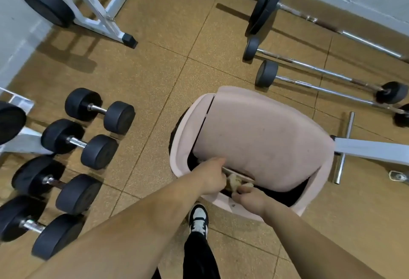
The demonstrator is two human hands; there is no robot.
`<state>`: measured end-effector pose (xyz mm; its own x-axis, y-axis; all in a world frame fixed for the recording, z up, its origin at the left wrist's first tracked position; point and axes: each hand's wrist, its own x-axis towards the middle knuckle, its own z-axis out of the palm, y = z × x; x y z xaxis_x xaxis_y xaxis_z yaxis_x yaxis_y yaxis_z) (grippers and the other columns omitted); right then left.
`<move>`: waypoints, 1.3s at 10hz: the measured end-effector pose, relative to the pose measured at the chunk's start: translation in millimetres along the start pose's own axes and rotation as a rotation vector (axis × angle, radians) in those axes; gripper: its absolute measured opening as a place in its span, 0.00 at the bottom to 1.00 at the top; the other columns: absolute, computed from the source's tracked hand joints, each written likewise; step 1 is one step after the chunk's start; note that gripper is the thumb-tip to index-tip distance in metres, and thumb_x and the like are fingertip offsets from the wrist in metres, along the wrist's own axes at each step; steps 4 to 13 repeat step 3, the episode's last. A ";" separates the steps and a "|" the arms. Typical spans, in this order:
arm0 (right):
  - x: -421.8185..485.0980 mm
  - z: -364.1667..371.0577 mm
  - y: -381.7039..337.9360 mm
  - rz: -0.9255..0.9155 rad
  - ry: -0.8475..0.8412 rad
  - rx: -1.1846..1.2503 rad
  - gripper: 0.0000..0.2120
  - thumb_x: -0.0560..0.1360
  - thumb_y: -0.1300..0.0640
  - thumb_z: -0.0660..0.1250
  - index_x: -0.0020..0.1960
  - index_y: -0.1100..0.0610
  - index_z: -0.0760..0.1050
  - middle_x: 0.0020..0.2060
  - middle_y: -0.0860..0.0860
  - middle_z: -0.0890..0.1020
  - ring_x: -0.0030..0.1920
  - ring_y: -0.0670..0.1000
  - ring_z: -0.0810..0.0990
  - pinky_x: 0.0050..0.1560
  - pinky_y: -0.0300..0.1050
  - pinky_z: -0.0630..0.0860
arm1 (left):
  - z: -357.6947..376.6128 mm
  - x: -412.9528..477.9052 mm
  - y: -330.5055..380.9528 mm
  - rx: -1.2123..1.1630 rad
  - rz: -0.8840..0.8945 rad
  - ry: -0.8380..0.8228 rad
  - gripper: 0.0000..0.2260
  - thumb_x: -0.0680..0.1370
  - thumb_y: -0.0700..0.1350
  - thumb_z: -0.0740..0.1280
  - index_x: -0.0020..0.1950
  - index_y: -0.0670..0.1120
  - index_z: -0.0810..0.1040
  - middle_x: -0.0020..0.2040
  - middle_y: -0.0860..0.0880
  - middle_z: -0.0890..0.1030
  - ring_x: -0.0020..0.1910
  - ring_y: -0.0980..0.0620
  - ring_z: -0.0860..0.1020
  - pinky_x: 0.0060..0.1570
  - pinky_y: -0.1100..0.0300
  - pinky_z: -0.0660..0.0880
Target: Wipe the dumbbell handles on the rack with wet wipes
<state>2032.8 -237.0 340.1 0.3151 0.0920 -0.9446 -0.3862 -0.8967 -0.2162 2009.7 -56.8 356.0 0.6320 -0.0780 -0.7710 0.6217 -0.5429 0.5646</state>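
The dumbbells [98, 151] lay in a row on the floor at left. My left hand [212, 177], arm outstretched, curled round the near edge of the lid [261, 139] of the pink bin [183, 137]. Just right, my right hand [250, 199] pinched a crumpled wipe [235, 182] at the opening.

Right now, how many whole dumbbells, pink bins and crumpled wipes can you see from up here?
Whole dumbbells: 4
Pink bin: 1
Crumpled wipe: 1
Total: 6
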 end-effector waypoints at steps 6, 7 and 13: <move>-49.4 -8.1 -24.2 -0.227 0.293 0.209 0.15 0.81 0.56 0.61 0.38 0.61 0.68 0.33 0.54 0.66 0.33 0.51 0.63 0.37 0.46 0.60 | -31.7 -53.9 1.6 -0.189 0.028 0.224 0.23 0.84 0.43 0.61 0.80 0.48 0.66 0.75 0.48 0.73 0.74 0.48 0.71 0.68 0.62 0.66; -49.4 -8.1 -24.2 -0.227 0.293 0.209 0.15 0.81 0.56 0.61 0.38 0.61 0.68 0.33 0.54 0.66 0.33 0.51 0.63 0.37 0.46 0.60 | -31.7 -53.9 1.6 -0.189 0.028 0.224 0.23 0.84 0.43 0.61 0.80 0.48 0.66 0.75 0.48 0.73 0.74 0.48 0.71 0.68 0.62 0.66; -49.4 -8.1 -24.2 -0.227 0.293 0.209 0.15 0.81 0.56 0.61 0.38 0.61 0.68 0.33 0.54 0.66 0.33 0.51 0.63 0.37 0.46 0.60 | -31.7 -53.9 1.6 -0.189 0.028 0.224 0.23 0.84 0.43 0.61 0.80 0.48 0.66 0.75 0.48 0.73 0.74 0.48 0.71 0.68 0.62 0.66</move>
